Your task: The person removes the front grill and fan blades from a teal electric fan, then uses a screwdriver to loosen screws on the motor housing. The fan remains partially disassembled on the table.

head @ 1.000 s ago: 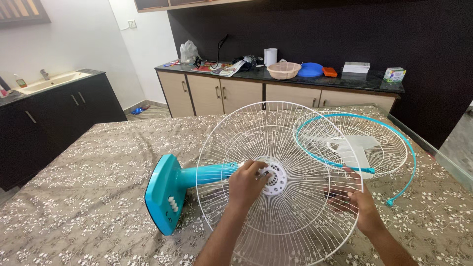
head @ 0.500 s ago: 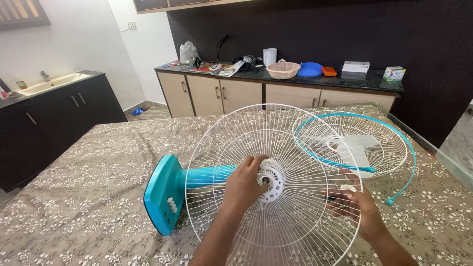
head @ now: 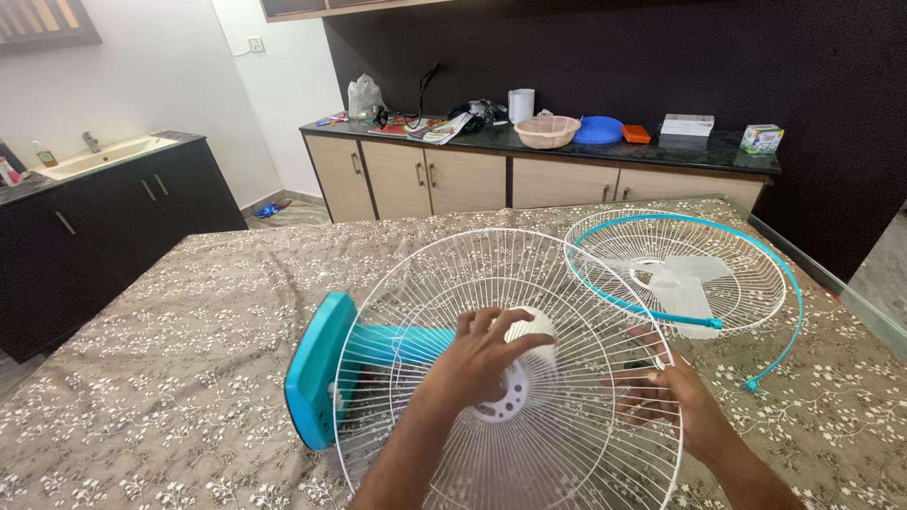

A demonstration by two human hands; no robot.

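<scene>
A white wire fan guard (head: 444, 283) stands tilted in front of me on the patterned bedspread. My left hand (head: 477, 359) rests on the guard's white centre hub, fingers spread over it. My right hand (head: 675, 401) grips the guard's right rim. Behind the guard lies the fan's turquoise base and stem (head: 316, 373), on its side. A second white guard with a turquoise rim band (head: 756, 246) lies flat at the right, with a translucent fan blade (head: 675, 283) in it.
The bedspread-covered surface (head: 170, 349) fills the foreground. Beyond it a dark counter (head: 709, 151) over beige cabinets holds a beige basket (head: 545, 131), a blue plate and boxes. A black unit with a sink (head: 90, 156) stands at the left.
The white guard has come away from the fan head towards me and dropped lower and leftward. My left hand followed the hub down; my right hand stayed on the rim.
</scene>
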